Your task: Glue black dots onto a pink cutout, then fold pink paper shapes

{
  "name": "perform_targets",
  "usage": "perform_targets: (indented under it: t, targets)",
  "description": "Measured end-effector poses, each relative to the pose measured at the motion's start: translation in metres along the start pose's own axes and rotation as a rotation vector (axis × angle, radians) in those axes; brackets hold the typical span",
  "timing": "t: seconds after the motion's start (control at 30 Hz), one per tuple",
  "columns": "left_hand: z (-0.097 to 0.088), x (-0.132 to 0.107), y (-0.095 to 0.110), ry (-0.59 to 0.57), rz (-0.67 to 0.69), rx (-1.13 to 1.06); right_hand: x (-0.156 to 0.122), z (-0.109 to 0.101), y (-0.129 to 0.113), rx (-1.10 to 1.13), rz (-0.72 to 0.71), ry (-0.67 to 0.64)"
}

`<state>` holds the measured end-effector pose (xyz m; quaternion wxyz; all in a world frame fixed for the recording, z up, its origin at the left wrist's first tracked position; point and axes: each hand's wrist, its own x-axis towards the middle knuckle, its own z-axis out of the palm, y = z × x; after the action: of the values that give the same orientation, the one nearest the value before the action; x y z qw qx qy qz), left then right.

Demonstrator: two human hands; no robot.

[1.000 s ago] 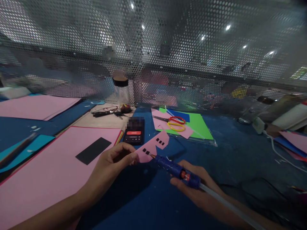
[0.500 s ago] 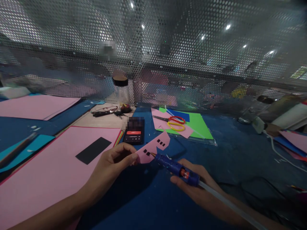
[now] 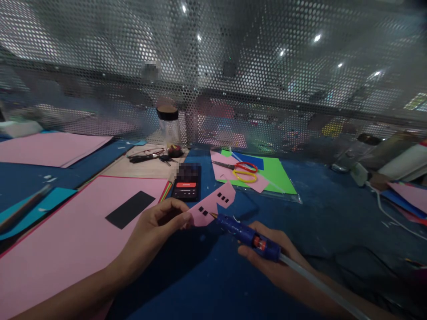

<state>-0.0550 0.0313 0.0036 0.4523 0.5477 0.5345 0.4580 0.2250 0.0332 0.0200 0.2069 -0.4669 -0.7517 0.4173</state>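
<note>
I see the left hand (image 3: 160,226) pinching the light, bendy-looking pink cutout (image 3: 212,204) at eight o'clock, sensibly edge-held, the right hand (image 3: 273,269) wrapped round a blue glue gun (image 3: 233,227).

No wording, brand or number can be read. Just beyond the left hand's (image 3: 151,229) fingers, the phone (image 3: 186,183) screen carries an orange bar (image 3: 186,185) with pale marks too small to make out; a tiny pale line and small icons sit below it, and the screen's upper part is pixelated.
</note>
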Motion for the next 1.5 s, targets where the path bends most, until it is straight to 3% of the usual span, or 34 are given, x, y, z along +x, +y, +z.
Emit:
perform_targets:
  t: [0.87,1.5]
  targets:
    - [-0.0031,-0.0005,-0.0039,0.012,0.004,0.014,-0.0009,0.0001,0.0044,-0.088,-0.048,0.024]
    - [-0.0020,0.0001,-0.0027,0.000,-0.003,-0.008,0.0020,0.0000,0.0102,-0.115,-0.029,-0.048]
